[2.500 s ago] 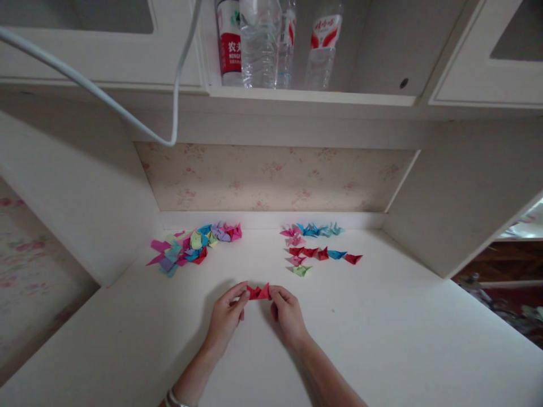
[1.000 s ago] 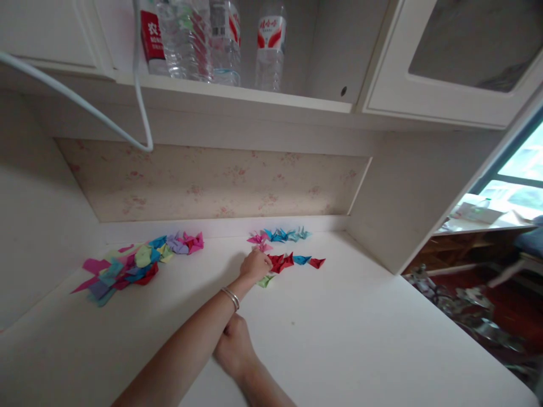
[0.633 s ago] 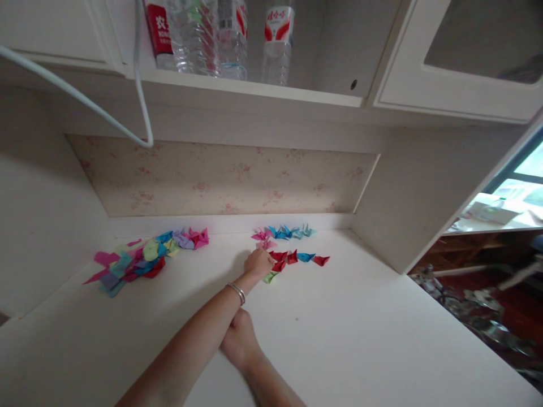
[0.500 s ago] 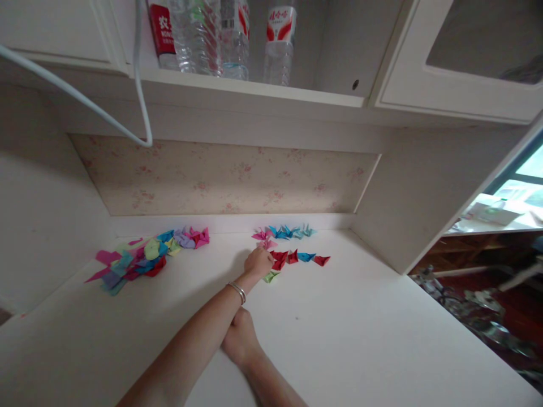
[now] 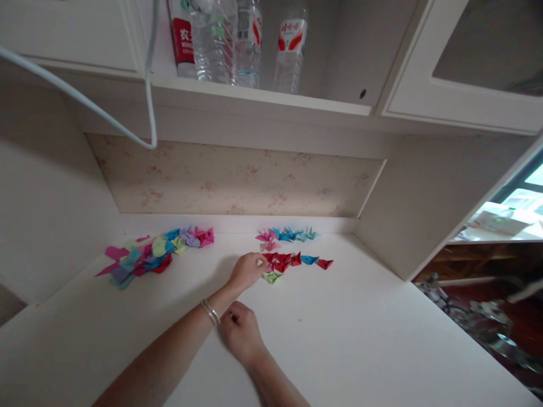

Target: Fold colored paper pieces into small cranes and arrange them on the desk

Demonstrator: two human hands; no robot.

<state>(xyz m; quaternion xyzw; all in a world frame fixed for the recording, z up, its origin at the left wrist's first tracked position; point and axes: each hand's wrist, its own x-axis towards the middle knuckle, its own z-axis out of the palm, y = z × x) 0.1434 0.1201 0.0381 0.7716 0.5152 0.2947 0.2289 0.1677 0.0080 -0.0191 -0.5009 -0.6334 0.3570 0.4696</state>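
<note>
My left hand [image 5: 247, 271], with silver bangles at the wrist, reaches over the white desktop. Its thumb and forefinger are pinched at a small pink folded paper piece [image 5: 270, 267], close against the left end of a row of paper boats. Red boats [image 5: 282, 262], a blue boat [image 5: 309, 259] and another red boat [image 5: 325, 264] make up this row. A light green boat [image 5: 271, 277] lies just in front of the fingertips. Nearer to me, my right hand [image 5: 242, 332] rests loosely curled on the desktop, below the left wrist, with nothing visible in it.
Paper cranes in pink [image 5: 266, 235], blue [image 5: 286, 233] and pale teal [image 5: 311, 233] stand by the back wall. A pile of mixed folded papers [image 5: 144, 257] lies at the left. Plastic bottles [image 5: 291, 56] stand on the shelf above, and a white cable [image 5: 151, 113] hangs at upper left.
My left hand has drawn back slightly to the left and towards me, uncovering the row's left end and the pink piece. My right hand stays curled in nearly the same place.
</note>
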